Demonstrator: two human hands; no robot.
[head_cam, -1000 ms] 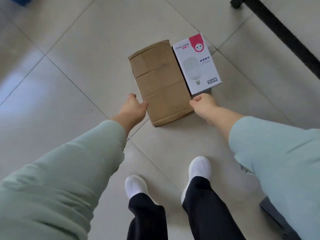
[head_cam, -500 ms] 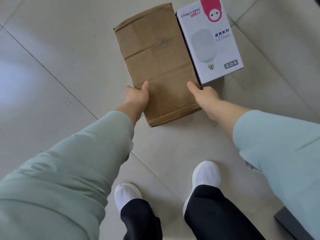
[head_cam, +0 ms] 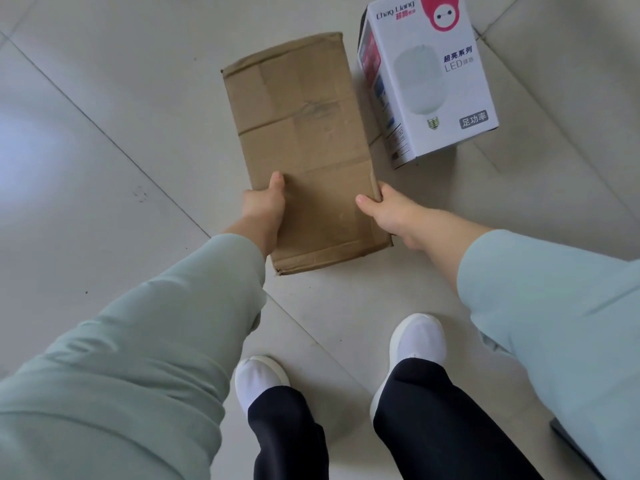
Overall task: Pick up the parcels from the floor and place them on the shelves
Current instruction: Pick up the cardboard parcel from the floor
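A long brown cardboard parcel is in front of me over the tiled floor. My left hand grips its left side near the close end, thumb on top. On the right edge, my right hand clamps the same parcel, thumb on top and fingers wrapped over the side. A white LED bulb box with a pink mascot stands on the floor just right of the parcel, now apart from it.
My two white shoes and dark trouser legs stand right below the parcel. A dark object's corner shows at the bottom right edge. Pale floor tiles spread out to the left.
Both hands went from touching the parcel's near corners to gripping its sides. The parcel has come nearer to me and separated from the LED box. The camera has dropped closer to the floor.
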